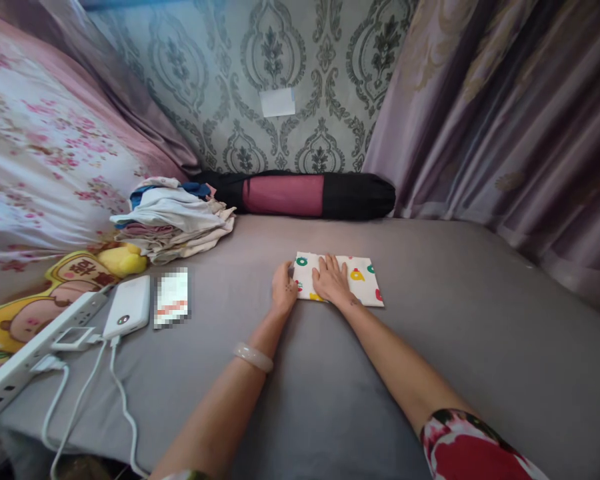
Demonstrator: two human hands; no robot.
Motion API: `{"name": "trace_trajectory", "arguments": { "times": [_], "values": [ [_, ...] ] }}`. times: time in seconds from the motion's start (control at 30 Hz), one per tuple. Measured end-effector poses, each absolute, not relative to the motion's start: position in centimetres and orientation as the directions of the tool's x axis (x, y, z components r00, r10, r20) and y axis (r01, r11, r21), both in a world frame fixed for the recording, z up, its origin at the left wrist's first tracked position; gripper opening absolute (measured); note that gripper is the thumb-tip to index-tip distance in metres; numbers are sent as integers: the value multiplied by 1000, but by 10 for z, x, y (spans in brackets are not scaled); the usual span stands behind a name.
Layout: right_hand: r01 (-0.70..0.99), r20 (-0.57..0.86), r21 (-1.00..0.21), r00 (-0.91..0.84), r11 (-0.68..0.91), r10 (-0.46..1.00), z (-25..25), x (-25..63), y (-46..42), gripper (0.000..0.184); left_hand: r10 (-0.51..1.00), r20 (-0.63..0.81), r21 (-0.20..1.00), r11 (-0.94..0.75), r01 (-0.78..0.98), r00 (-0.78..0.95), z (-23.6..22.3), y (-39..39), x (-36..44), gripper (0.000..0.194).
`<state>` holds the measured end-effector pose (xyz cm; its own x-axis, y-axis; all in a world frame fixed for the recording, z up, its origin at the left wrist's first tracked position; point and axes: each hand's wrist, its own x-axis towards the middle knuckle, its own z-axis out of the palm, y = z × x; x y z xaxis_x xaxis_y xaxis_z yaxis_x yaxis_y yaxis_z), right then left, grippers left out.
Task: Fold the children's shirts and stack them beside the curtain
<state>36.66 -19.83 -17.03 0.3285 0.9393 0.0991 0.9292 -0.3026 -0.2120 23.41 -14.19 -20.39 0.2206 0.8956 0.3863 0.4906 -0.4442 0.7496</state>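
Observation:
A flat white rectangle printed with green, yellow and red figures lies on the grey bed sheet in front of me; whether it is folded cloth or paper I cannot tell. My right hand rests palm down on its left half, fingers spread. At its left edge is my left hand, turned on its side with fingers bent and closed against that edge. The left fingertips are partly hidden. A pale bangle circles my left wrist.
Folded clothes are piled at the back left. Beside them lie a yellow plush cushion, a white power bank, a blurred card and a power strip with cables. A black and maroon roll lies along the wall.

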Motion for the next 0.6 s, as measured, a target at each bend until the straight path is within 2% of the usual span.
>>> {"name": "trace_trajectory", "arguments": {
  "times": [0.43, 0.6],
  "values": [
    [919, 66, -217, 350, -329, 935, -161, 361, -196, 56, 930, 340, 837, -368, 405, 141, -206, -140, 234, 48],
    [948, 120, -241, 241, -208, 963, -156, 337, -187, 55, 931, 354, 870, -364, 334, 94, -205, -139, 233, 41]
  ]
}}
